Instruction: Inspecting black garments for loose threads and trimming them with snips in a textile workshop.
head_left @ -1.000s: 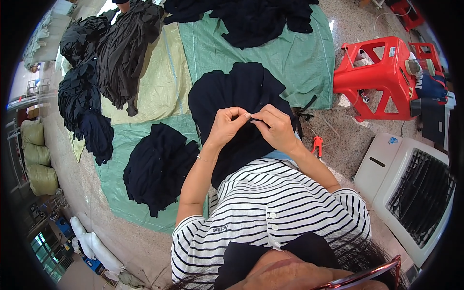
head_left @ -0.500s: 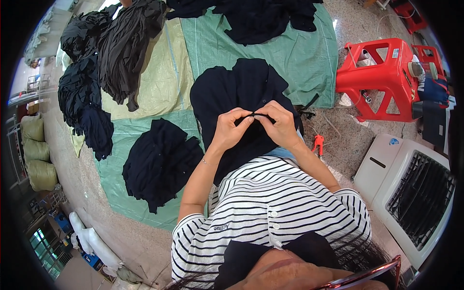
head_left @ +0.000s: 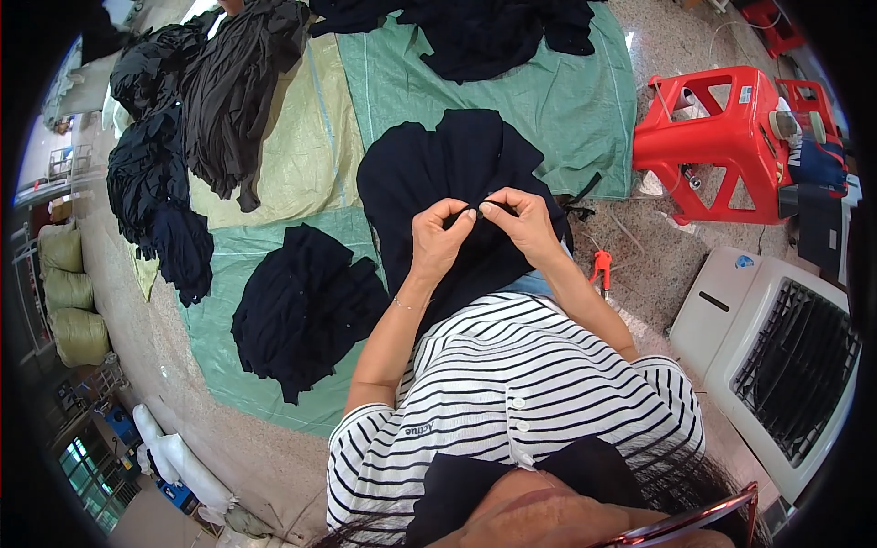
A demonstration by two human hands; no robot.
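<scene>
A dark navy garment (head_left: 411,169) lies spread over my lap and out onto the green sheet. Both hands pinch its fabric near the middle, thumbs and forefingers almost meeting. My left hand (head_left: 440,239) grips the cloth from the left, and my right hand (head_left: 523,224) does so from the right, their fingertips a small gap apart. Whether a button sits between the fingertips is too small to tell. To the left of my left forearm rests a bunched pile of navy garments (head_left: 297,306).
Green and yellow woven sheeting (head_left: 274,196) covers the floor. Dark clothes (head_left: 233,100) are heaped at the far left, more navy clothing (head_left: 498,36) at the far edge. A red plastic stool (head_left: 726,151), a red-handled tool (head_left: 600,269) and a white air cooler (head_left: 744,320) stand or lie on the right.
My left fingertips have shifted slightly and drawn apart a little from the right ones, which have turned a bit. The garment keeps nearly the same place.
</scene>
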